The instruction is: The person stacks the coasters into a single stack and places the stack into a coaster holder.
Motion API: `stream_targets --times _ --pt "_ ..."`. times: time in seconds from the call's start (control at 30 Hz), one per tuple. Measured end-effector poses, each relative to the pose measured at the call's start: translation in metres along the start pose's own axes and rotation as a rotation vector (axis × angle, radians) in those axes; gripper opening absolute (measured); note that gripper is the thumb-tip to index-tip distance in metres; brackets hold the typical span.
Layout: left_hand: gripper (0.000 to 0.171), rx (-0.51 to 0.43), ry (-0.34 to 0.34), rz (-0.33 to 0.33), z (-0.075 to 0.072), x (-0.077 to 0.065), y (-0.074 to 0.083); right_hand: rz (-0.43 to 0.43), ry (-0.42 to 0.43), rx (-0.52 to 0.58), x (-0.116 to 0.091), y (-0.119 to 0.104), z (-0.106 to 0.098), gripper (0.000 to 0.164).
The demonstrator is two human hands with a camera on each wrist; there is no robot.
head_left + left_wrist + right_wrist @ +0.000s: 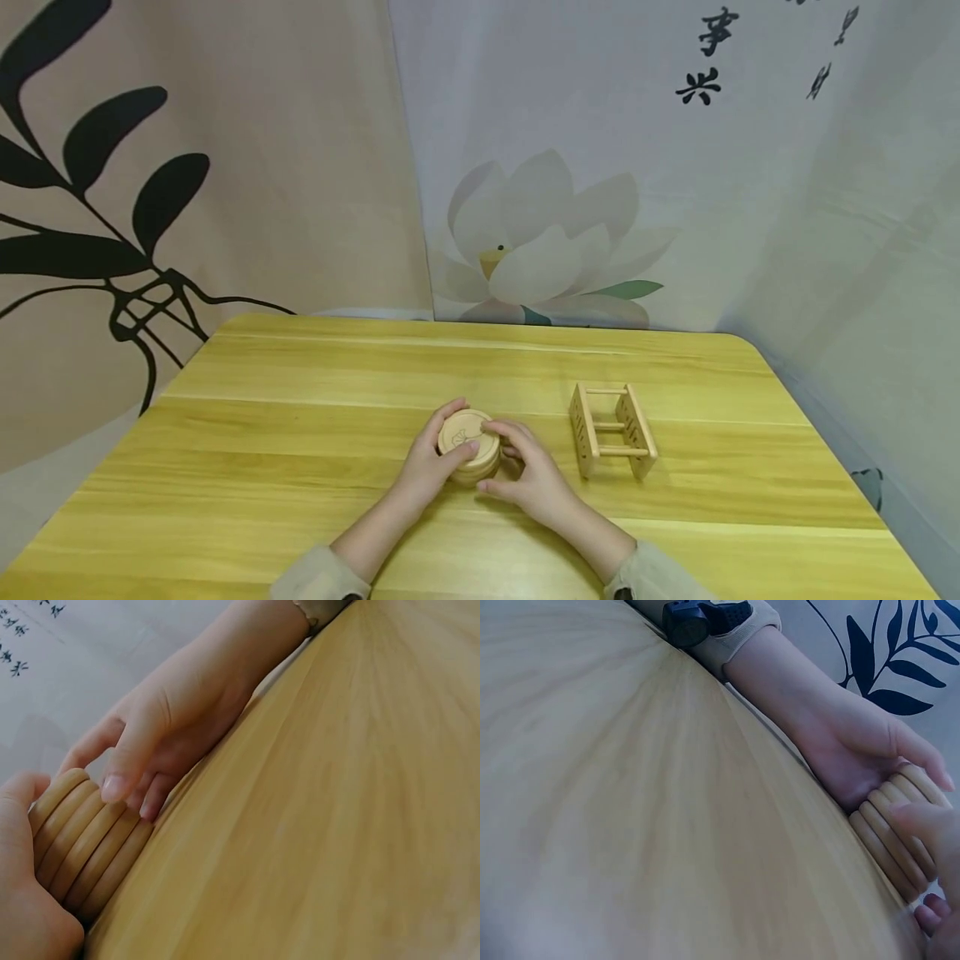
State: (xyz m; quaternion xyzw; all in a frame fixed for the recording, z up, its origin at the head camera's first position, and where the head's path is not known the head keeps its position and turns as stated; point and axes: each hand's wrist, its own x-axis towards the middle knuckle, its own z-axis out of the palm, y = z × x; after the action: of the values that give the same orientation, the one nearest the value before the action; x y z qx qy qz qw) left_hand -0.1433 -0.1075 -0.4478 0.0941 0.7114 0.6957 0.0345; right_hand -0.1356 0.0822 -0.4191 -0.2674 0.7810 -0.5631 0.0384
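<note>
Several round wooden coasters (459, 427) stand in a stack on the table, the top one bearing a line pattern. My left hand (424, 468) grips the stack from its left side, thumb over the top coaster. From the right, my right hand (538, 485) curls its fingers at the stack, index finger at the top edge and thumb low on the near side. The left wrist view shows the coaster edges (82, 840) slightly offset, with the right thumb (115, 784) against them. Part of the right hand's fingers is hidden behind the stack.
A small wooden rack (640, 432) with slotted sides and crossbars stands to the right of my right hand. The wood-grain table (262, 433) has rounded far corners. Behind it hangs a printed cloth (315, 167) with leaves, a flower and characters.
</note>
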Motion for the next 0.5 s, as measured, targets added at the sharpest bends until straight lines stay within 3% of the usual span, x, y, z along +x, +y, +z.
stream_targets --times 0.13,0.37,0.5 --pt "0.068 0.013 0.025 0.000 0.002 0.001 -0.001 -0.004 -0.003 -0.012 0.002 0.001 0.002 0.070" --pt "0.065 -0.020 0.047 -0.003 0.005 0.000 -0.002 0.018 0.001 -0.055 0.007 0.033 0.008 0.076" --pt "0.064 -0.043 0.086 -0.014 0.008 0.000 -0.001 0.009 0.001 -0.073 0.008 0.039 0.009 0.077"
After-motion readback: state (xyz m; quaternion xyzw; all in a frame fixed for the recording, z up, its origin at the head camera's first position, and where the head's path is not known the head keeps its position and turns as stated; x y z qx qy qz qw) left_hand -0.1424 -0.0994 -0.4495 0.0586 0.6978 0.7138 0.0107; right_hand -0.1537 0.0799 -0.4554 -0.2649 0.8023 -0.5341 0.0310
